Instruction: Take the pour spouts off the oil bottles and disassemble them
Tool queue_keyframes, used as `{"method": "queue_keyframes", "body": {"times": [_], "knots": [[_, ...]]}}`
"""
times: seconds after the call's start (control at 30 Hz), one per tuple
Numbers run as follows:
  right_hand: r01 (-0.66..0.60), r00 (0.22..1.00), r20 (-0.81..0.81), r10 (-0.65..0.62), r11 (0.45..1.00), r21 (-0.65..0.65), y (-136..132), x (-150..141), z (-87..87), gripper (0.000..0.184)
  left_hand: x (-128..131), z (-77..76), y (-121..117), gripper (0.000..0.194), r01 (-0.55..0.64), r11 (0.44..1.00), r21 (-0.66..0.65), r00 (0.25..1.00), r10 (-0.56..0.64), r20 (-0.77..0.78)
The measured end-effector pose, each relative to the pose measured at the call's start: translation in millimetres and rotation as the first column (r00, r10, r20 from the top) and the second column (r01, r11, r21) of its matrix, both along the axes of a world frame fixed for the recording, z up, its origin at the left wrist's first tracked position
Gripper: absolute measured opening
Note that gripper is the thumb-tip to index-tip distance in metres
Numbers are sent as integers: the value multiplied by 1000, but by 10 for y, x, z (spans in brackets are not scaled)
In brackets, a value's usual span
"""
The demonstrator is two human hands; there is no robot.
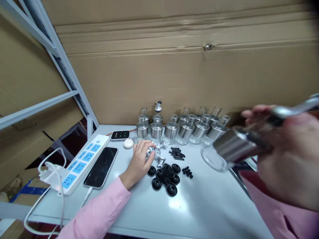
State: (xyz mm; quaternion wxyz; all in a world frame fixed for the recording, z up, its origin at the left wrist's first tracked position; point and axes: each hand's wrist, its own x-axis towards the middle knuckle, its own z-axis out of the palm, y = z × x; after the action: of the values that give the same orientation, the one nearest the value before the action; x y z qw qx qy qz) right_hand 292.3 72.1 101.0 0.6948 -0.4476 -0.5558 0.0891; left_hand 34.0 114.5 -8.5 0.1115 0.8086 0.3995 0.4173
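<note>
My right hand [286, 146], large and blurred at the right, is closed around a steel-sleeved glass bottle [234, 144]. The bottle is tilted, its clear glass base pointing left and down. By its neck, over the fingers, a silver lever-like top [286, 111] shows; how it is joined is blurred. My left hand [143, 156] reaches over a small pile of silver metal pieces [159, 161], thumb and fingers apart, fingertips at the pieces. Close to it lie black round caps [171, 189], short black rods [177, 153] and tiny black plugs [187, 172].
Several steel-sleeved glass bottles [171, 129] stand at the back against the cardboard [179, 76]. One back-row bottle carries a silver top [158, 107]. On the left are a power strip [84, 162], a phone [101, 167], a small display device [120, 135] and a white round object [128, 143].
</note>
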Motion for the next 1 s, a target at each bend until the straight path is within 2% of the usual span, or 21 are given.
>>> {"method": "queue_keyframes", "body": {"times": [0.03, 0.07, 0.1, 0.17, 0.23, 0.3, 0.4, 0.53, 0.67, 0.9, 1.0], "knots": [[-48, 995, -89, 39, 994, -102, -26, 16, -104, 18, 7, -2, -5, 13, 5, 1000, -3, 1000, -5, -3], [-103, 991, -100, 86, 978, -183, -26, 32, -201, 17, 11, -5, -8, 13, 7, 1000, -4, 1000, -7, -4], [-137, 990, -65, 125, 962, -234, -4, 45, -289, 18, 13, -7, -10, 13, 9, 1000, -2, 1000, -9, -4], [-135, 974, 137, 180, 948, -288, 71, 50, -438, 22, 11, -8, -12, 13, 13, 1000, 11, 1000, -13, -5], [-72, 906, 388, 169, 965, -254, 149, 12, -555, 24, 5, -1, -17, 14, 21, 1000, 23, 1000, -21, -11], [-24, 784, 610, 115, 988, -155, 197, -63, -649, 27, 3, 17, -33, 14, 39, 999, 16, 999, -39, -19], [-38, 606, 793, 62, 998, -48, 203, -201, -748, 26, 24, 63, -85, 17, 85, 995, -54, 996, -86, -7], [-119, 480, 871, 107, 991, -56, 156, -360, -808, 24, 85, 127, -191, 32, 200, 957, -210, 979, -200, 20], [-190, 421, 898, 124, 981, -46, 130, -452, -852, 23, 142, 147, -272, 36, 247, 946, -210, 968, -249, 18], [-204, 380, 920, 91, 979, -13, 146, -468, -926, 31, 180, 137, -271, 28, 227, 951, -211, 971, -239, -29], [-187, 387, 921, 48, 982, 27, 179, -414, -930, 30, 163, 149, -277, 25, 218, 963, -159, 972, -229, -54]]}}
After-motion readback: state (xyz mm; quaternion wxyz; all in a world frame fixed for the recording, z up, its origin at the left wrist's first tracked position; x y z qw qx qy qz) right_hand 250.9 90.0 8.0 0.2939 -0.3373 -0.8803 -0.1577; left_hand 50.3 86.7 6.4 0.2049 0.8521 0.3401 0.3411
